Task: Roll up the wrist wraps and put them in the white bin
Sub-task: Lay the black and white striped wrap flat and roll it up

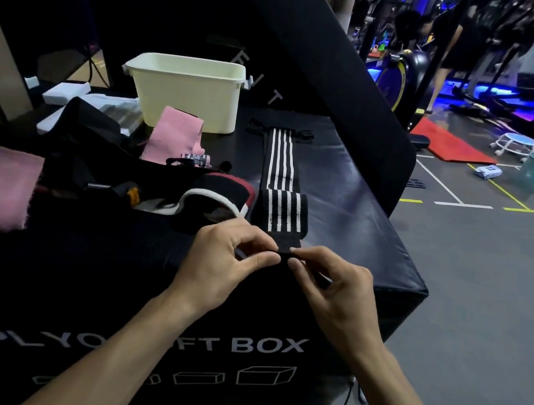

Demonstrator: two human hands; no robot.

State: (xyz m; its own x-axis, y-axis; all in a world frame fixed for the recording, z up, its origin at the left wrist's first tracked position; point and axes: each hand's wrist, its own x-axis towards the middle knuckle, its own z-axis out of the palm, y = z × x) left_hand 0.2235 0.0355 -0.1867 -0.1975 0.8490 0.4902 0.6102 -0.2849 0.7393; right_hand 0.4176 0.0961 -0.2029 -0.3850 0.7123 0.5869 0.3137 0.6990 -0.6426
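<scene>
Pinching the near black end of the wrap [282,183], both hands meet at the front edge of the box [346,193]: the left hand [221,265] has thumb and forefinger closed on the tab's left corner, the right hand [333,281] does the same on its right corner, and the fingertips nearly touch each other. Neither hand is nearer than the other; they sit side by side across the strip's width. From that pinch the wrap runs straight away from the person, its long axis pointing forward and very slightly left, lying flat on the box top. Just past the hands it shows a wider striped fold or overlap, then a narrower striped length, ending in dark loops at the far end. So a roll started here would, in my judgement, travel away from the body along that axis. Left of the strip lies a heap of other gear, with pink cloth [175,136] among it. Beyond the heap, left of the wrap's far end, stands the bin [188,93], upright and open; what it holds cannot be seen.
</scene>
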